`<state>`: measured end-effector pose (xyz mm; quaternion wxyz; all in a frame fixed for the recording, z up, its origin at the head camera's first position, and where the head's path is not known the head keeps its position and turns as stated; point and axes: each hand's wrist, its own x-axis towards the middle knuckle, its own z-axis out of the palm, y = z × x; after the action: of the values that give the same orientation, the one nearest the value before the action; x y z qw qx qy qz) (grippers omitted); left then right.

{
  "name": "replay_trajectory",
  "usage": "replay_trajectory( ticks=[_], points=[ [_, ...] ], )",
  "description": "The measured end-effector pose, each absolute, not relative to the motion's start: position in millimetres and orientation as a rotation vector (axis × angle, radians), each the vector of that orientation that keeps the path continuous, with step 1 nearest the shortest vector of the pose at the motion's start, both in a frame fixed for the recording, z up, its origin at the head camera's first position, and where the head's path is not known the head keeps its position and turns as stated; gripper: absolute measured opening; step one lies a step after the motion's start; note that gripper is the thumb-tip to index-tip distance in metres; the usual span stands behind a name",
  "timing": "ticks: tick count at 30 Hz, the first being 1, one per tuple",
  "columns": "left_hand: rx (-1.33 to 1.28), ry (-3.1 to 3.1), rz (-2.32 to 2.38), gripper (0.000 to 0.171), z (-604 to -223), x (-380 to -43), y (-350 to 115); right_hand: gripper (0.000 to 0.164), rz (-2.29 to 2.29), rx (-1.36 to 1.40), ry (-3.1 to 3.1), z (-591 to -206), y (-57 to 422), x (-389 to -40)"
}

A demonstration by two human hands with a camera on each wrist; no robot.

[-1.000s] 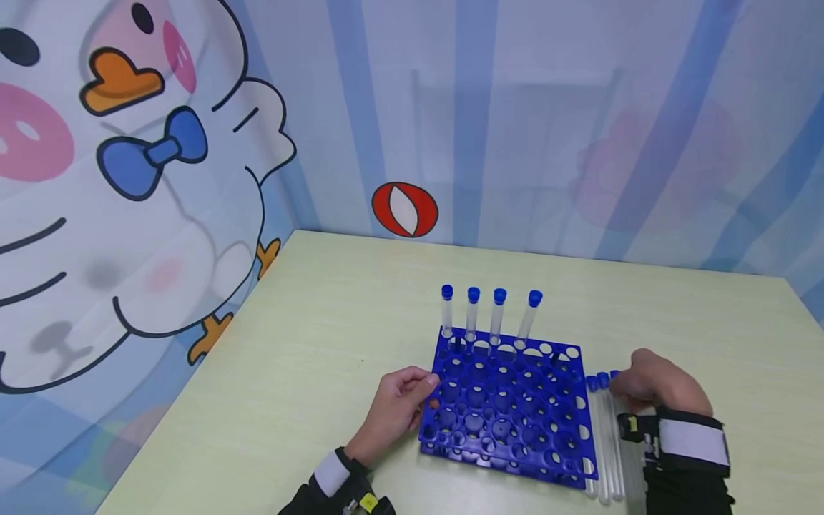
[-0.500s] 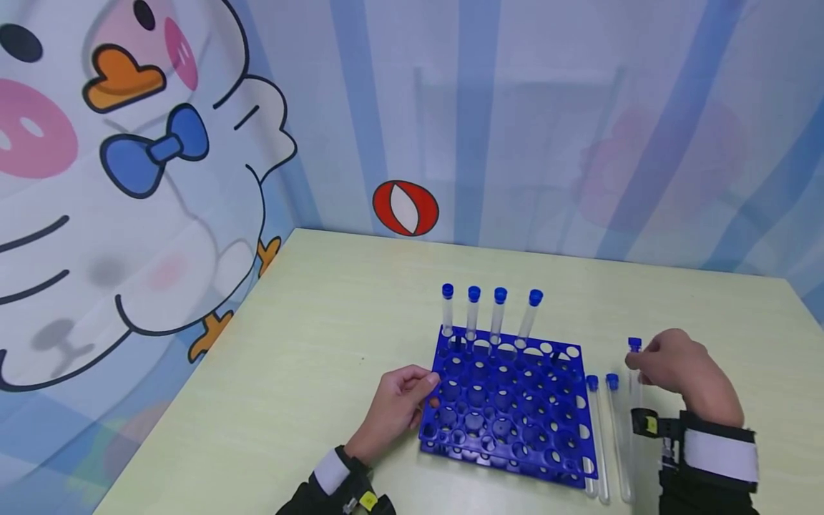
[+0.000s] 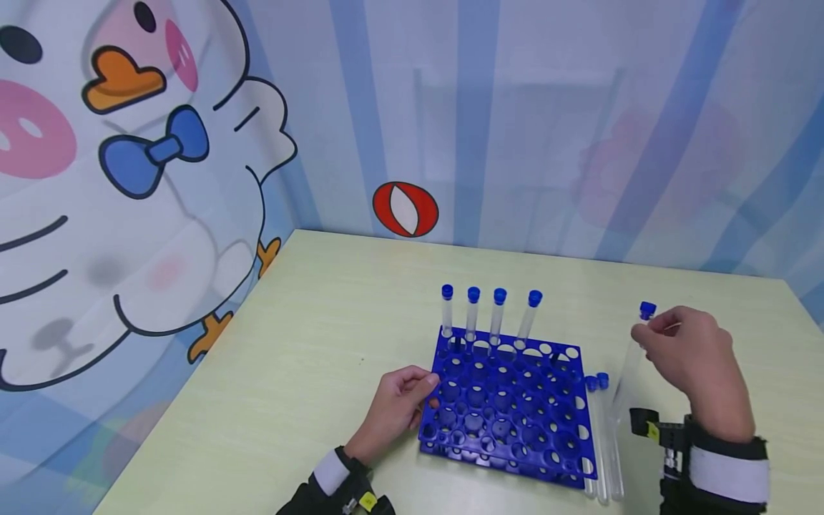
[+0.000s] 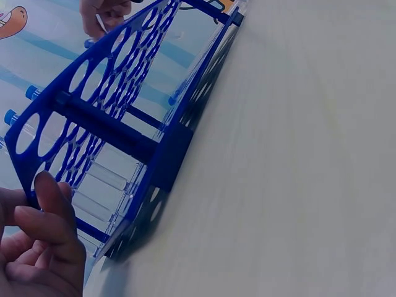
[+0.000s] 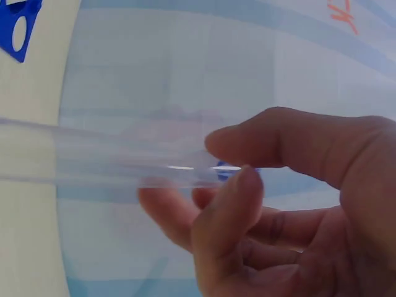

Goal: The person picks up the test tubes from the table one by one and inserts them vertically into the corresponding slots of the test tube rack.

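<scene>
My right hand (image 3: 698,357) pinches a clear test tube (image 5: 111,154) with a blue cap just below that cap, right of the rack. In the head view the tube leans, its cap end up and its lower part slanting down to the left. My left hand (image 3: 393,408) grips the left edge of the blue test tube rack (image 3: 508,408) between thumb and fingers. In the left wrist view those fingers (image 4: 55,216) curl at the rack's top corner. Several capped tubes (image 3: 498,315) stand in the rack's back row, the rightmost one tilted.
Other capped test tubes (image 3: 601,443) lie on the pale table (image 3: 322,322) along the rack's right side. Behind the table rises a wall (image 3: 534,129) printed with cartoon figures and blue stripes.
My right hand has picked one tube from those lying beside the rack and raised its cap end, moving up and right. My left hand and the rack have stayed in place.
</scene>
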<state>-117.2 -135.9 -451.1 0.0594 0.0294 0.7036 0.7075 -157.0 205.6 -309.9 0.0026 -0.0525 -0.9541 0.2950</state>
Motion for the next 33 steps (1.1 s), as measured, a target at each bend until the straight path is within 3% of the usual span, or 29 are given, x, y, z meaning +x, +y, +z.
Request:
replay_trajectory(
  ticks=[6, 15, 33],
  points=[
    [0.092, 2.128, 2.141, 0.033, -450.9, -116.8, -136.3, 0.042, 0.937, -0.115, -2.769, -298.4, 187.3, -146.9],
    [0.11, 2.13, 2.135, 0.033, -450.3, -116.7, -137.4, 0.03, 1.014, 0.006, -2.426, -293.5, 167.7, -139.5],
    [0.11, 2.139, 2.134, 0.034, -450.5, -117.7, -137.0, 0.027, 0.969, 0.208, -2.43, -309.9, 132.8, -148.5]
  ],
)
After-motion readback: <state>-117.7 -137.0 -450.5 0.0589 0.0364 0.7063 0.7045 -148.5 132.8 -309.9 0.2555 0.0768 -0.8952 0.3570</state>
